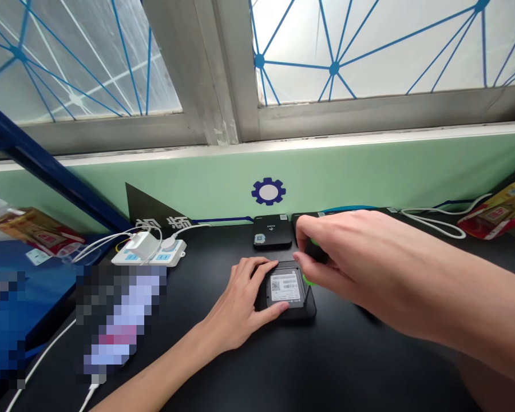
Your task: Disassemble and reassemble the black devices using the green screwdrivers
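Black device (286,289): your left hand (245,300) clasps its left side, likely steadying it; your right hand (332,246) grips screwdriver (316,252) over device's right side.

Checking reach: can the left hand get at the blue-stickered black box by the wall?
Likely yes: the black box sits just beyond the left hand, nothing visible between, though the hand may need to release the labelled device.

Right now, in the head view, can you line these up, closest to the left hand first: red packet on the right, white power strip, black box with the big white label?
1. Black box: touching the left hand.
2. White power strip: behind, to the left.
3. Red packet: away at the far right.
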A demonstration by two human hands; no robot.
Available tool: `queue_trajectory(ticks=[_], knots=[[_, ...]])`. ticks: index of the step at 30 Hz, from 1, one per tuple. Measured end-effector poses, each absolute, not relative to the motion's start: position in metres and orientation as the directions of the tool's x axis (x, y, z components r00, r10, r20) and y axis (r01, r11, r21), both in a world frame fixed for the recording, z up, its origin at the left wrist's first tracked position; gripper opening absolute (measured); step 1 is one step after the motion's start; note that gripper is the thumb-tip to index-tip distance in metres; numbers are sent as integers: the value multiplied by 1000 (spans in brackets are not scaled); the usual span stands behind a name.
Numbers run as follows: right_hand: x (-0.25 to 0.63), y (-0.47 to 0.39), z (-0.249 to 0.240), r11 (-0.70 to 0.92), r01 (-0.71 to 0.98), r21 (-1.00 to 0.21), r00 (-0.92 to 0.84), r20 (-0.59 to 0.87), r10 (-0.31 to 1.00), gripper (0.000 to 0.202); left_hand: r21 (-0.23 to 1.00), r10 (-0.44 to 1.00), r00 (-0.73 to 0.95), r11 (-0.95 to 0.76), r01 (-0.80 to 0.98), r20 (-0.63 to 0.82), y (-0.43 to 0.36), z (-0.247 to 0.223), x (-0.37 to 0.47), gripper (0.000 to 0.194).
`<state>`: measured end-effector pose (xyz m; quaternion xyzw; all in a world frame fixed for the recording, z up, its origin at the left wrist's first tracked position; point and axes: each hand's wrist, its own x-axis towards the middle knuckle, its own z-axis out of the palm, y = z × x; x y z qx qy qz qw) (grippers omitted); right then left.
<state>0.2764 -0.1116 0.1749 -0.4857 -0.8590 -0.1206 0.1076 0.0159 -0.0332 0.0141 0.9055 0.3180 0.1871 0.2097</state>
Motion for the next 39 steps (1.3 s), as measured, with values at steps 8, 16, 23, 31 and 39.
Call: queue_trajectory(ticks=[8,16,23,31,39], knots=[[279,-113,176,509,846,160,-533,306,789,37,503,656,728,-705,500,197,-33,13,16,64],[274,-116,178,517,850,104,-524,274,807,37,499,656,727,-708,500,202,-33,13,16,63],[262,-119,190,445,893,-65,-422,224,879,30,518,655,729,-702,488,200,-33,12,16,69],[272,-116,180,500,862,87,-503,276,819,30,517,648,737,-705,486,191,-33,13,16,66],[265,-123,188,436,900,-31,-418,229,879,23,521,648,736,-705,480,199,-32,11,15,66]])
